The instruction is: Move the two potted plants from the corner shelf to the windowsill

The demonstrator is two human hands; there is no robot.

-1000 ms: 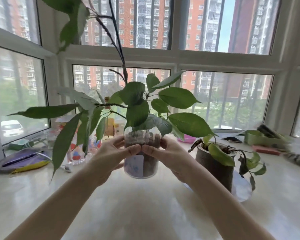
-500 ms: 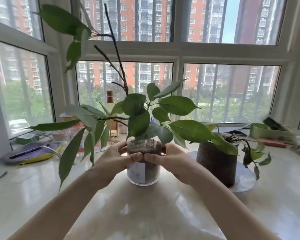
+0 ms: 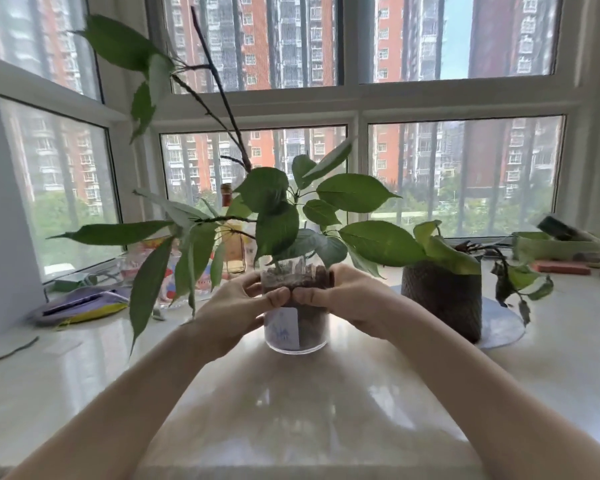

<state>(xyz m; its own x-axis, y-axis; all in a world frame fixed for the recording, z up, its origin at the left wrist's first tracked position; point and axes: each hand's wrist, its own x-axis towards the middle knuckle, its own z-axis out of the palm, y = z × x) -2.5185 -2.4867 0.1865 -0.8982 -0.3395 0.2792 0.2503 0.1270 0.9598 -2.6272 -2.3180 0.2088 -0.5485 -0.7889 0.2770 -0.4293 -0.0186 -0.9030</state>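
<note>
A clear glass pot (image 3: 297, 327) filled with brown soil stands on the pale stone windowsill (image 3: 291, 403). It bears a white label and a tall leafy plant (image 3: 274, 216). My left hand (image 3: 232, 306) and my right hand (image 3: 350, 299) wrap its upper part from both sides, thumbs almost meeting in front. To the right a dark textured pot (image 3: 442, 299) with yellow-green and wilted leaves rests on a round grey saucer (image 3: 499, 327).
Windows close off the back and left. A purple and yellow bundle (image 3: 80, 306), a colourful jar (image 3: 153, 268) and an amber bottle (image 3: 232, 244) crowd the back left. A green box (image 3: 555, 247) and a red flat item (image 3: 558, 268) lie at the far right.
The glass pot has come down from the air onto the windowsill, both hands still around it. The view has tilted so the sill fills more of the foreground.
</note>
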